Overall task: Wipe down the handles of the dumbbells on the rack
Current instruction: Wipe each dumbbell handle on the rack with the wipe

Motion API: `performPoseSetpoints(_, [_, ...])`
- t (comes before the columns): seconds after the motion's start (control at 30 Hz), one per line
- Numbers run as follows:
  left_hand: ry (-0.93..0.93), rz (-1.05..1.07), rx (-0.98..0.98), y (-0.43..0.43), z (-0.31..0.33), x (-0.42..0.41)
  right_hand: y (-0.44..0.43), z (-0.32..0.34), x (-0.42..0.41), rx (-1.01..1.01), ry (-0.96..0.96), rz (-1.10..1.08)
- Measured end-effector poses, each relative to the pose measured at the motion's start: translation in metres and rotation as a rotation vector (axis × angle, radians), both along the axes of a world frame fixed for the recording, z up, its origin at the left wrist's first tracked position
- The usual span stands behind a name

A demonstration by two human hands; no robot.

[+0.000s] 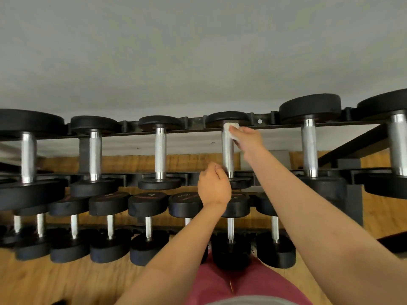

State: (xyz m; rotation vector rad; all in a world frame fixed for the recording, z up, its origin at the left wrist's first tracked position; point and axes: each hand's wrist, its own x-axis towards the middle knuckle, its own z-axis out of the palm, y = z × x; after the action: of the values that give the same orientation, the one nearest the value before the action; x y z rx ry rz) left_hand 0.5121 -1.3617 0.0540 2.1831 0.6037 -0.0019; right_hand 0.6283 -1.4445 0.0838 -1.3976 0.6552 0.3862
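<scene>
Gripping cloth at far handle end, right hand; left hand curled at near end, hold unclear.

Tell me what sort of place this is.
Probably a gym or weight room: a black metal two-tier rack holds rows of black round-headed dumbbells with steel handles, above a wooden plank floor.

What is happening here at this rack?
A person is wiping a dumbbell handle on the upper row of the rack. The right hand holds a white cloth against the handle's far end. The left hand, fingers curled, is at its near end; whether it grips the handle is unclear.
</scene>
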Motion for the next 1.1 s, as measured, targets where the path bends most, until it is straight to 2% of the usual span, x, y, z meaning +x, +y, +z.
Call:
performPoseSetpoints(0.33, [0.003, -0.029, -0.019, 0.001, 0.005, -0.001, -0.031, -0.004, -0.054, -0.308, -0.079, 0.539])
performPoseSetpoints(0.5, [0.039, -0.071, -0.077, 0.004, 0.000, -0.001, -0.026, -0.005, -0.084, -0.544, -0.155, 0.549])
performPoseSetpoints(0.6, [0.036, -0.080, -0.209, 0.009, 0.005, -0.003, -0.026, 0.006, -0.094, -0.619, -0.230, 0.562])
performPoseSetpoints(0.73, [-0.046, -0.104, -0.322, 0.020, 0.018, -0.021, -0.034, 0.023, -0.101, -0.431, -0.326, 0.567])
performPoseSetpoints(0.9, [-0.070, -0.193, -0.556, 0.031, 0.056, -0.025, -0.033, 0.035, -0.106, -0.164, -0.327, 0.540])
performPoseSetpoints(1.0, [-0.012, -0.221, -0.685, 0.037, 0.071, -0.018, -0.027, 0.037, -0.105, -0.131, -0.344, 0.536])
performPoseSetpoints(1.1, [0.021, -0.217, -0.729, 0.042, 0.075, -0.015, -0.022, 0.035, -0.105, -0.081, -0.339, 0.449])
